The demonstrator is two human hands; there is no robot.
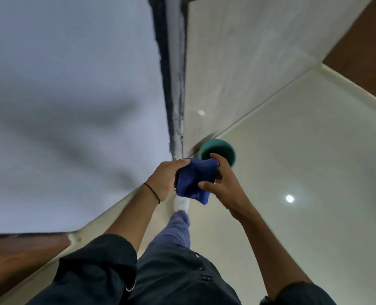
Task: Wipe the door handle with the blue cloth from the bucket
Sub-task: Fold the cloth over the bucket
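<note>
A folded blue cloth (193, 181) is held between both my hands at the middle of the view. My left hand (166, 178) grips its left edge and top corner. My right hand (223, 183) holds its right side, with the thumb across the front and the fingers curled over the top. Just beyond the cloth, a teal bucket (223, 148) stands on the floor near the base of the wall, partly hidden behind my right hand. No door handle shows in this view.
A white wall (72, 106) fills the left, ending at a dark vertical frame edge (173, 84). Glossy cream floor tiles (303, 161) spread to the right. Brown wood panels (362, 51) sit at the top right. My leg and white shoe (180, 203) are below the cloth.
</note>
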